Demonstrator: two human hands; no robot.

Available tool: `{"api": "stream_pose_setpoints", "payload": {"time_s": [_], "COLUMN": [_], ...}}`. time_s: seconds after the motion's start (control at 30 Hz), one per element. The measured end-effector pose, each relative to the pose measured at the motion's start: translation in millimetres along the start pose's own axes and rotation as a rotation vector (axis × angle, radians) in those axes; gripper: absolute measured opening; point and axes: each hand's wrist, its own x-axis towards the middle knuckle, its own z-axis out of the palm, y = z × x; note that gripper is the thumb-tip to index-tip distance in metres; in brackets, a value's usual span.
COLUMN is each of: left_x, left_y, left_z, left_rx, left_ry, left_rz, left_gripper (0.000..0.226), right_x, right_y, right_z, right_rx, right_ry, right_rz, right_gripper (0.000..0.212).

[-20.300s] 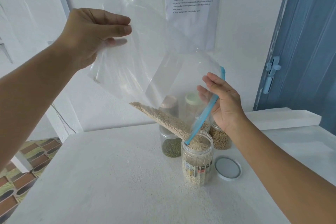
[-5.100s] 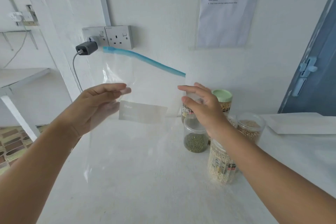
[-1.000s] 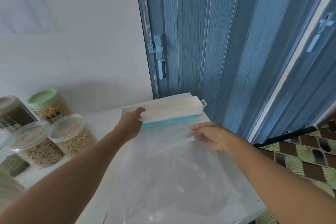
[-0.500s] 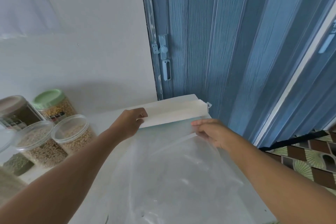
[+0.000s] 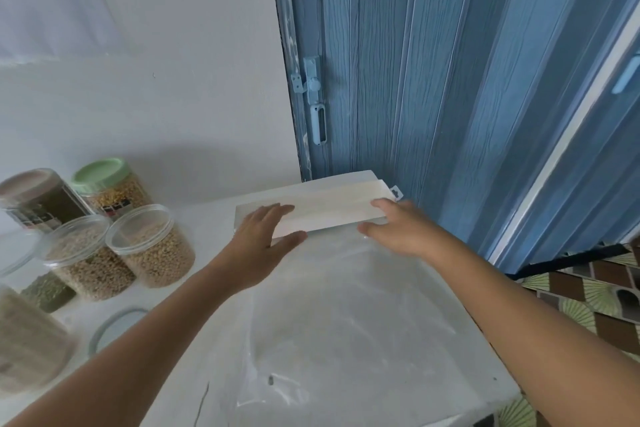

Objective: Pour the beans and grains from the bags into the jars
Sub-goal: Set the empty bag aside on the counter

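An empty clear plastic bag (image 5: 346, 315) lies flat on the white table (image 5: 214, 215); its top edge is tucked under a long white block (image 5: 332, 208). My left hand (image 5: 259, 236) rests on the block's left part with straight fingers and the thumb along its front. My right hand (image 5: 398, 229) touches the block's right end and the bag's top corner, fingers relaxed. At the left stand jars of grains: two open ones (image 5: 152, 246) (image 5: 86, 260), a green-lidded one (image 5: 110, 187), a dark one (image 5: 41, 198), one with green beans (image 5: 48, 291), and a blurred one (image 5: 24, 340) nearest me.
A loose round lid (image 5: 110, 326) lies on the table near the closest jar. A blue folding door (image 5: 415, 80) stands right behind the block. The table ends at the right, with patterned floor tiles (image 5: 588, 295) below.
The block was lifted by my left hand and the bag's blue zip edge slid beneath it. Now the block sits down over that edge and both hands lie on it.
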Motion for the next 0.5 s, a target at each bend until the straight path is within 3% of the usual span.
{"api": "stream_pose_setpoints", "payload": {"time_s": [0.1, 0.2, 0.33, 0.5], "left_x": [-50, -75, -86, -94], "left_y": [26, 25, 9, 0], "left_z": [-1, 15, 47, 73], "left_rx": [-0.152, -0.031, 0.14, 0.299], "left_ry": [-0.211, -0.394, -0.438, -0.431], "left_rz": [0.023, 0.041, 0.07, 0.098], "left_gripper": [0.087, 0.093, 0.098, 0.106], "right_x": [-35, -58, -60, -64], "right_y": [-17, -23, -2, 20], "right_z": [-4, 18, 57, 87], "right_rx": [-0.033, -0.219, -0.35, -0.429], "right_ry": [-0.076, -0.225, -0.328, -0.305], "right_rz": [-0.208, -0.314, -0.281, -0.291], "right_gripper": [0.078, 0.082, 0.086, 0.085]}}
